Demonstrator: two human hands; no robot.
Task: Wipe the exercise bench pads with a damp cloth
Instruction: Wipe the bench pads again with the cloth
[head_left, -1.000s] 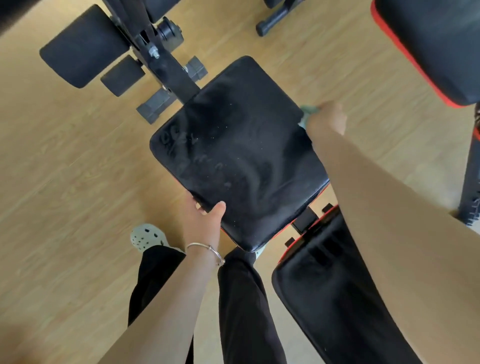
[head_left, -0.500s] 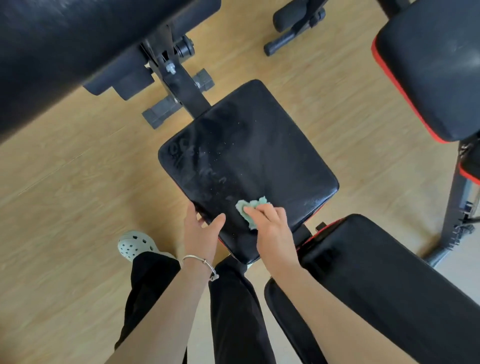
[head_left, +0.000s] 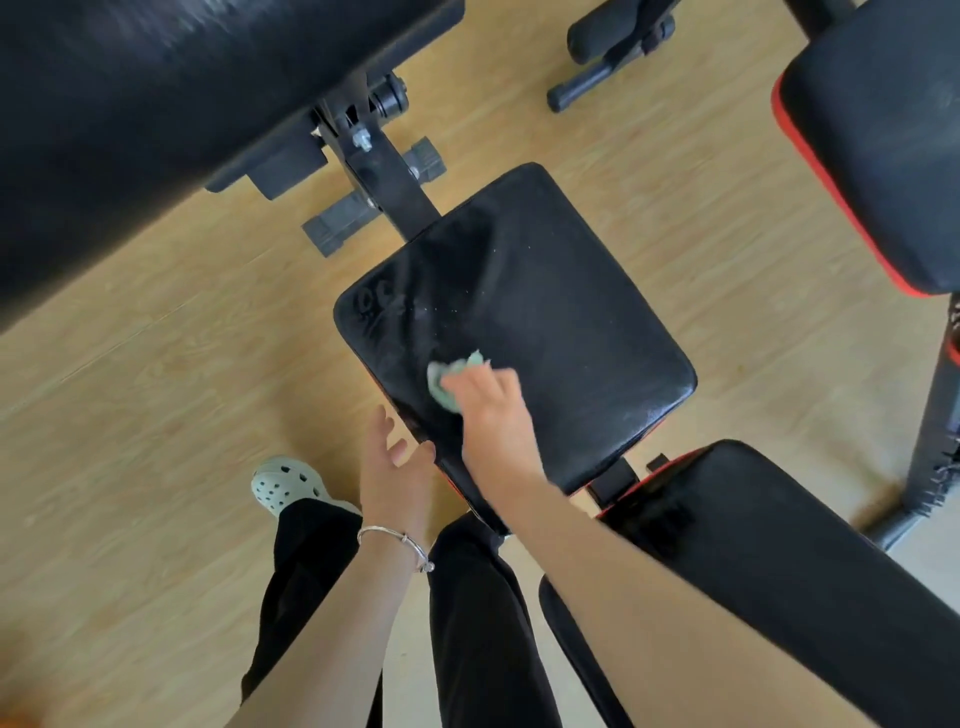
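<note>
Cloth (head_left: 448, 383): pale green, bunched, flat on the seat pad (head_left: 561, 312), showing just beyond the fingertips of the right hand (head_left: 493, 410). Right hand curled over it, fingers clamped on the wad and pressing down; the hand is motion-blurred.

Change: one second back the cloth is at the pad's far right edge. Half a second back it is at the near edge, beside the left hand. It now sits further up the pad, toward the dull, smeared patch and white specks ahead of the fingertips. Reading: strokes are crossing the pad, and the dusty far-left part is probably next.

Left hand (head_left: 390, 465): earlier its thumb is hooked over the pad's near corner. Now the fingers are spread and slack and hold nothing. Thumb tip is at the pad's edge; contact cannot be told. The bracing seems to be released.

The back pad (head_left: 769, 551), to the right of the right forearm, looks untouched by the cloth. Judgement: task well short of done.
</note>
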